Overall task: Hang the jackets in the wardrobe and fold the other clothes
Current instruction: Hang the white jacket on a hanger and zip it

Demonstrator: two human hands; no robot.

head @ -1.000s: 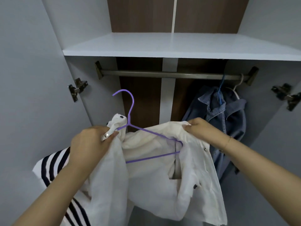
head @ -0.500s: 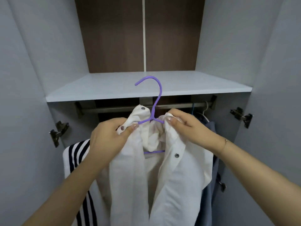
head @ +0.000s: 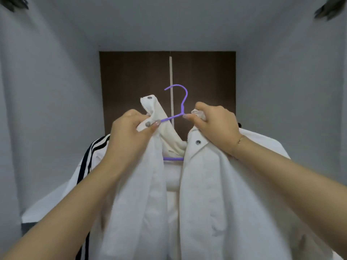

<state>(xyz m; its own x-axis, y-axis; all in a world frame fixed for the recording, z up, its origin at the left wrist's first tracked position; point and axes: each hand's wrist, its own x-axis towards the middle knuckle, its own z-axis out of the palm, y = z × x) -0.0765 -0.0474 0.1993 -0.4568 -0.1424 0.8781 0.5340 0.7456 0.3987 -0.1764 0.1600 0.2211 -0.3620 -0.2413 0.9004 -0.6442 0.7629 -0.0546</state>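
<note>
Head view: the white jacket (head: 206, 184) is up at face height now, lifted from waist level a second ago, draped on the purple hanger (head: 181, 102) and close to ready for hanging. The left hand (head: 131, 132) pinches the snap-studded collar; the right hand (head: 216, 124) pinches the other collar edge beside the hanger's neck. The rail has dropped out of sight below. A striped garment (head: 90, 156) hangs at left, crowding that side, with the wardrobe shelf (head: 47, 203) beneath.

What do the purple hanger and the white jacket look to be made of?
Purple hanger: thin bent rod, probably coated wire, smooth and slightly glossy. White jacket: matte woven cloth, likely cotton, softly creased, with dull metal snaps.
</note>
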